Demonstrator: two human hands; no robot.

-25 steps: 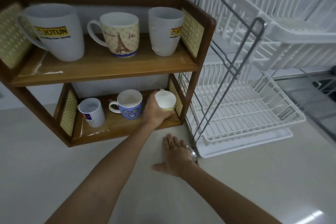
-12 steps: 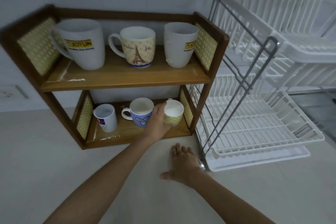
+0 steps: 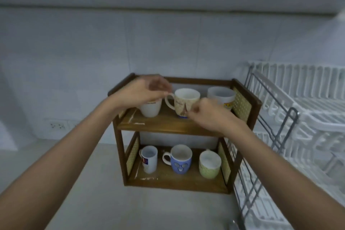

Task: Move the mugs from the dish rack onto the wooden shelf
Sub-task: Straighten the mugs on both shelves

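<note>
Six mugs stand upright on the wooden shelf, three to each level, and none is visible in the white dish rack just to its right. On the upper board a large white mug sits at the left, partly hidden by the left hand. A cream mug with a tower print is in the middle, its handle turned left. A white mug with a yellow label stands at the right, by the woven side panel.

On the lower board a small white mug with a red and blue mark is at the left, a blue mug with a drawn face in the middle and a pale green mug at the right. What can be seen of their insides looks empty.

Both hands are raised in front of the upper level. The left hand's fingertips are pinched together right at the cream mug's handle; whether they grip it I cannot tell, because of blur. The right hand is loosely curled, against the cream mug's right side, clamped on nothing I can make out. The shelf and the rack rest on a pale tabletop.
</note>
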